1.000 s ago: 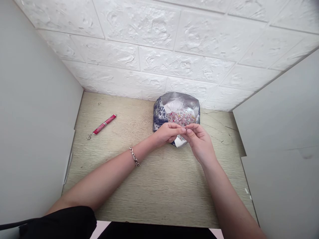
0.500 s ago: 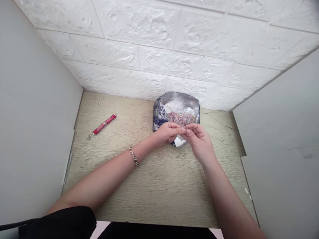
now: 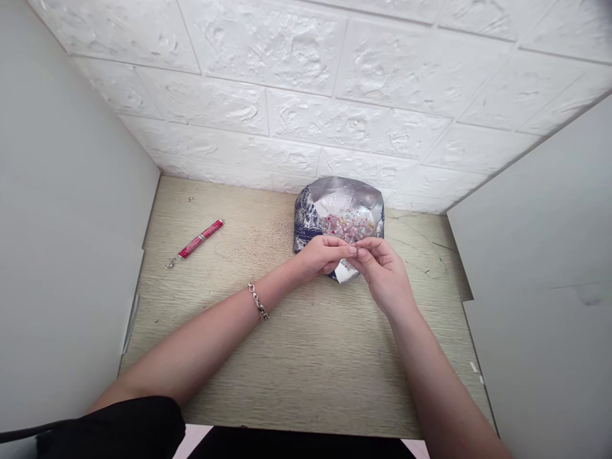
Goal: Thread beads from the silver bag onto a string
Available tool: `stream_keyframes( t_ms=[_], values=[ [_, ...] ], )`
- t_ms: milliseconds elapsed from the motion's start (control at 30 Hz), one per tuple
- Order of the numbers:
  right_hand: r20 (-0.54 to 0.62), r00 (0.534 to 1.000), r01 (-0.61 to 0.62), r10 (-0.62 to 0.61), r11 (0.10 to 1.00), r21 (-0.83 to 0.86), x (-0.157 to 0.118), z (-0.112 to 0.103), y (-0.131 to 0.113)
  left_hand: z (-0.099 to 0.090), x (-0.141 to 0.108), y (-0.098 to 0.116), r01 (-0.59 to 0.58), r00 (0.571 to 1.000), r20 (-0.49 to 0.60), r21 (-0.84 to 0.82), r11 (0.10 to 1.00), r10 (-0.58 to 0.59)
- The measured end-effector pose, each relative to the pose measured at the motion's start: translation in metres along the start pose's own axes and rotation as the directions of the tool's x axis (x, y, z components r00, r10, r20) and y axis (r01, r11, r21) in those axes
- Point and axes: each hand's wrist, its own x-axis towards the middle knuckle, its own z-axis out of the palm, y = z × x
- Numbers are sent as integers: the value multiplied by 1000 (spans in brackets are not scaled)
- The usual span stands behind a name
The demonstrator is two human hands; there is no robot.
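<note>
My left hand (image 3: 325, 257) and my right hand (image 3: 381, 268) meet fingertip to fingertip over the front of a silver-lined bag (image 3: 345, 191) with a blue and white outside. Both are closed in a pinch. Whatever lies between the fingertips is too small or too hidden to name. Inside the bag are many small pink, white and clear beads (image 3: 347, 226). My hands cover part of its front edge. A chain bracelet (image 3: 258, 301) circles my left wrist.
A slim red tube-like packet (image 3: 201, 239) lies at the left of the wooden tabletop (image 3: 287, 357), small shiny bits (image 3: 171, 262) beside it. Thin thread-like strands (image 3: 425, 255) lie right of the bag. Grey panels stand on both sides; a white brick-pattern wall (image 3: 306, 115) rises behind.
</note>
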Motion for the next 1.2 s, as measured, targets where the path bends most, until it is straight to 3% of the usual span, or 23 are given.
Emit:
stream_keyframes(
  t_ms=[333, 633, 767, 900, 1200],
  values=[
    [-5, 1000, -10, 9, 984, -176, -2, 0, -10, -2, 1, -3, 0, 1000, 4, -6, 1000, 0],
    [-13, 988, 125, -151, 858, -499, -7, 0, -15, -4, 2, -5, -24, 1000, 0, 31, 999, 24],
    [-3, 956, 227, -294, 746, -626, -10, -1, -15, -4, 2, -5, -32, 999, 8, 27, 999, 31],
    [59, 894, 335, -443, 576, -745, -13, 0, -16, -4, 2, -4, -22, 1000, 21, 8, 1000, 22],
    [208, 794, 432, -571, 290, -854, -15, 2, -15, -4, 2, -4, 0, 1000, 0, 16, 1000, 0]
  ],
)
